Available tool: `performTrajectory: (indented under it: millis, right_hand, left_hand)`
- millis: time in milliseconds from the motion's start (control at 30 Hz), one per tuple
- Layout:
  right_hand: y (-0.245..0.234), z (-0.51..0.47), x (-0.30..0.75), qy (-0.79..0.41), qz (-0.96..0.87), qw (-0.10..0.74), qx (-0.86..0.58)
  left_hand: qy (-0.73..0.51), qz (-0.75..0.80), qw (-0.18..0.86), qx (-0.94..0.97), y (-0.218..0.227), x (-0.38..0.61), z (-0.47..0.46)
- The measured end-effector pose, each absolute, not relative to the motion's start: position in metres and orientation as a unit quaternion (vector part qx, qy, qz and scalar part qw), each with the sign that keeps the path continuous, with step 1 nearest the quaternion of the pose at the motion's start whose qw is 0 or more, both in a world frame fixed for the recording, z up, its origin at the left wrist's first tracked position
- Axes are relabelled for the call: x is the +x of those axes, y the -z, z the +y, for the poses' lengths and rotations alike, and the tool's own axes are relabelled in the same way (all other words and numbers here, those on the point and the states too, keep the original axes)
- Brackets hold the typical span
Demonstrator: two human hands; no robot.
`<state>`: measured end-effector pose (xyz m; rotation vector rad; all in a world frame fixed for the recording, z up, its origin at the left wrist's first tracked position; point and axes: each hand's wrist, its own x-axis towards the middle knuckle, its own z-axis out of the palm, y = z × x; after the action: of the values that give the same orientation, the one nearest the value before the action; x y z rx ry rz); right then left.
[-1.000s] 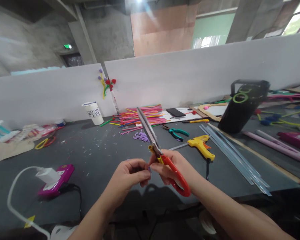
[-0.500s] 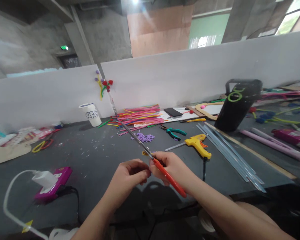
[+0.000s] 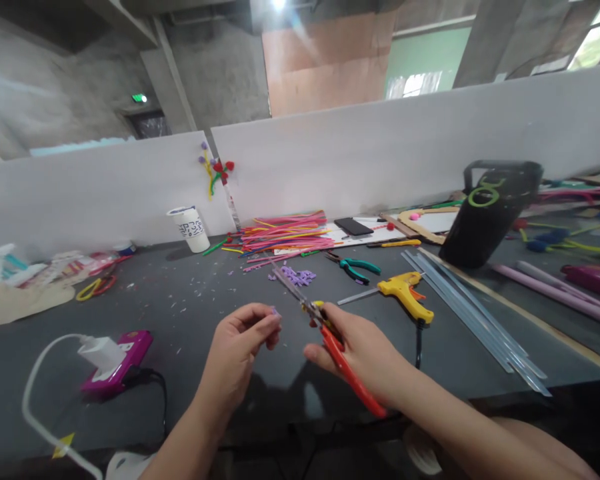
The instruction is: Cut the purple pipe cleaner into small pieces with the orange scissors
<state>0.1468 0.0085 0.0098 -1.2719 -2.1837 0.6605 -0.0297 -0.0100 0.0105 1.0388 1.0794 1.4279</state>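
Observation:
My left hand (image 3: 241, 340) is closed, its thumb and forefinger pinching a small purple piece (image 3: 275, 311). To its right, my right hand (image 3: 363, 347) is wrapped around red-handled scissors (image 3: 350, 370), whose long blades point away and to the left. Something small and yellow (image 3: 314, 305) shows by the pivot; I cannot make out what it is. Just beyond the blades lies a heap of short purple pieces (image 3: 300, 275). The two hands are apart, both above the dark tabletop (image 3: 195, 353).
Right of the hands lie a yellow glue gun (image 3: 405, 293), teal-handled pliers (image 3: 357, 267) and clear glue sticks (image 3: 473, 317). Behind are pipe cleaners (image 3: 285, 235), a phone (image 3: 353, 227), a white cup (image 3: 193, 230) and a black bottle (image 3: 485, 220). A purple power strip (image 3: 123, 367) stands left.
My hands have moved apart: the left one slightly left with the purple piece now showing, the right one to the right with the scissors. The whole view has shifted slightly.

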Motion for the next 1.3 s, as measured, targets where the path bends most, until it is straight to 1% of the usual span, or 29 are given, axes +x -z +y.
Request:
performTrajectory:
  millis: [167,300,467,767,1100,1300]
  right_hand:
    - [0.001,0.003,0.145,-0.136,-0.832,0.221,-0.489]
    - [0.007,0.001,0.143,-0.101,-0.840,0.210,-0.490]
    - [0.011,-0.002,0.139,-0.078,-0.847,0.211,-0.481]
    - [0.011,0.001,0.138,-0.047,-0.849,0.218,-0.478]
    - [0.014,0.001,0.137,-0.017,-0.857,0.212,-0.469]
    - [0.014,0.000,0.137,-0.018,-0.860,0.210,-0.465]
  left_hand:
    - [-0.628,0.429,0.515,0.396,-0.014,-0.033,-0.011]
    - [-0.646,0.412,0.508,0.394,-0.015,-0.033,-0.011]
    - [-0.676,0.400,0.477,0.394,-0.014,-0.032,-0.011]
    - [-0.677,0.416,0.430,0.428,-0.011,-0.035,-0.012]
    - [-0.664,0.434,0.419,0.442,-0.016,-0.034,-0.014]
    - [-0.666,0.436,0.426,0.430,-0.016,-0.034,-0.013]
